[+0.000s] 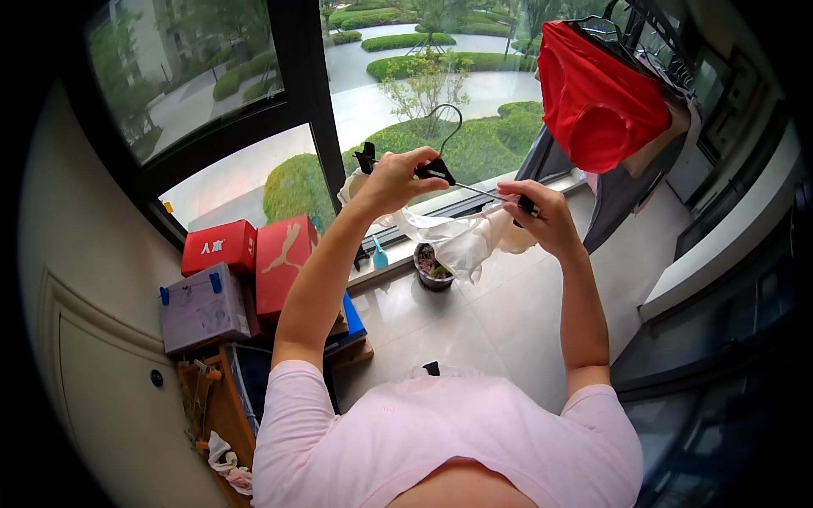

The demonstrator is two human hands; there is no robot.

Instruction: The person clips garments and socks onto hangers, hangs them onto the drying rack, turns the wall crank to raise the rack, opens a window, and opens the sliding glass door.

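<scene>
In front of the window I hold up a clip hanger (474, 191) with a dark hook and a thin metal bar. My left hand (396, 179) is closed on its black middle piece, just below the hook. At the bar's right end, my right hand (549, 218) pinches a black clip (525, 204). Another black clip (365, 157) sticks up beyond the left hand. A white, silky garment (457, 241) hangs in folds below the bar. Its upper edge is partly hidden by my hands, so how each clip grips it cannot be made out.
Red underwear (597, 102) and dark clothes hang on a rack at upper right. A potted plant (433, 269) and a small blue bottle (379, 254) are below the window. Red boxes (284, 264) and a grey plastic bin (203, 311) are stacked at left, beside a door (110, 398).
</scene>
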